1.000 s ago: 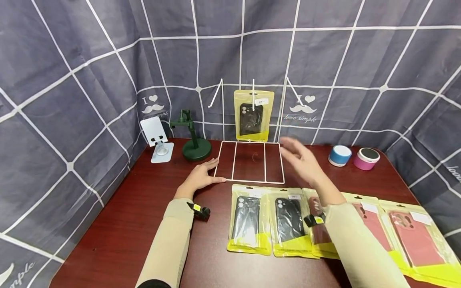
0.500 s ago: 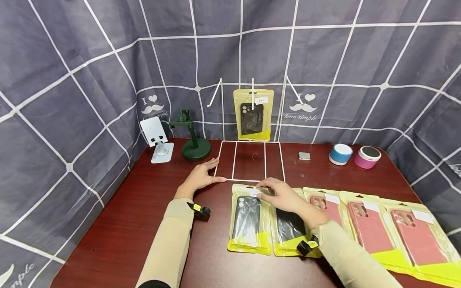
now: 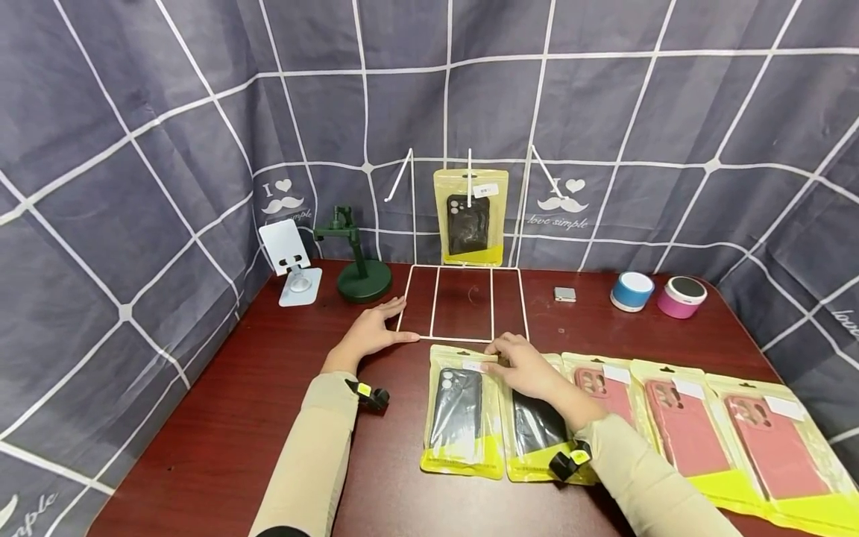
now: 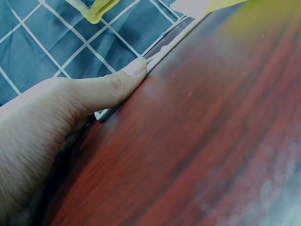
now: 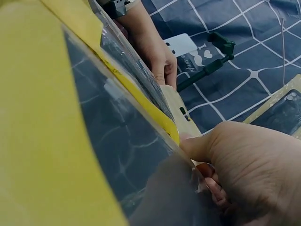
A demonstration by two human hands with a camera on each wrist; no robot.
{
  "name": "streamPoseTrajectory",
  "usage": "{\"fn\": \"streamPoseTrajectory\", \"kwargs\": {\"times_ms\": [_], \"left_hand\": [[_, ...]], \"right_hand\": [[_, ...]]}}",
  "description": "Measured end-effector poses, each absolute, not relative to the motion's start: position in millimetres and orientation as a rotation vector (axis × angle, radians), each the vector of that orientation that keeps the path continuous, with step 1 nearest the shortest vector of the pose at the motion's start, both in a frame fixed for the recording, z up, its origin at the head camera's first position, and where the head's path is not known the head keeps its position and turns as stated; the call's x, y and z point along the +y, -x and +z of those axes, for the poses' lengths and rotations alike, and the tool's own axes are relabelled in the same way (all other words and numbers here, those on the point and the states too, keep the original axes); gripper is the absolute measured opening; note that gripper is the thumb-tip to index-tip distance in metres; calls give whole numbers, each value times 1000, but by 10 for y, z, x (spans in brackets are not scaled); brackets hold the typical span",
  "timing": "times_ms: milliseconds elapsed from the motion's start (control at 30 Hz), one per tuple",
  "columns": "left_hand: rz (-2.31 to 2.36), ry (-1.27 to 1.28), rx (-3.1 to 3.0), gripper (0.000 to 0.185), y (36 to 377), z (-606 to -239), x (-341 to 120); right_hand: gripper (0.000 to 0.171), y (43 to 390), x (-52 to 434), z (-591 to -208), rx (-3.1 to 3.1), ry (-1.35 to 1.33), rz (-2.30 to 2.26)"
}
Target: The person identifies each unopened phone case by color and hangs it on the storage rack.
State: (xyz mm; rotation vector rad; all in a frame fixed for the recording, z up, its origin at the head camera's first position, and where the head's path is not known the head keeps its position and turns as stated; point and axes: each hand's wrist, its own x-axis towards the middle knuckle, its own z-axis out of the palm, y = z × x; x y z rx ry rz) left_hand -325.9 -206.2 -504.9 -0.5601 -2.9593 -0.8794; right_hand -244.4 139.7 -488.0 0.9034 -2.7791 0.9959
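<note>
The second packet [image 3: 537, 418] from the left in the row along the table's [image 3: 221, 425] near edge is a clear bag with yellow borders and a black phone case inside. Its long axis runs from the near edge toward the back edge, hang-hole end pointing at the back. My right hand [image 3: 526, 367] lies over that top end, fingers curled down onto it. The right wrist view shows my thumb and fingertips [image 5: 214, 186] pinching the bag's top margin, so the hand is closed on the packet. My right forearm comes in from the near right, crossing the bag's lower half.

Just to its left lies another black-case packet [image 3: 461, 410], aligned the same way and touching it side by side. To the right lie three red-case packets [image 3: 684, 425], reaching toward the right edge.

My left hand [image 3: 372, 330] rests flat on the table, fingers straight, thumb pressed along the front left corner of the white wire frame [image 3: 463, 339] that lies mid-table. It grips nothing. Behind the frame, one more black-case packet [image 3: 470, 216] hangs upright at the back edge.
</note>
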Motion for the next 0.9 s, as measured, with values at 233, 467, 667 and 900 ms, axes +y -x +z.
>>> {"fn": "streamPoseTrajectory", "kwargs": {"times_ms": [233,467,667,900], "left_hand": [[-882,567,-2948,105,3245,-5021,-2085],[-900,568,-2948,104,3229,-5023,-2081],[-893,564,-2957,104,3237,-5055,-2063],[-885,569,-2956,102,3252,-5047,-2059]], "right_hand": [[5,2450,1370,-4863,-2729,-865,1103],[10,2415,1345,-4795,-2639,-674,1445],[18,2326,1318,-4596,-2491,-524,1819],[22,2195,1318,-4118,-2374,-512,1868]]}}
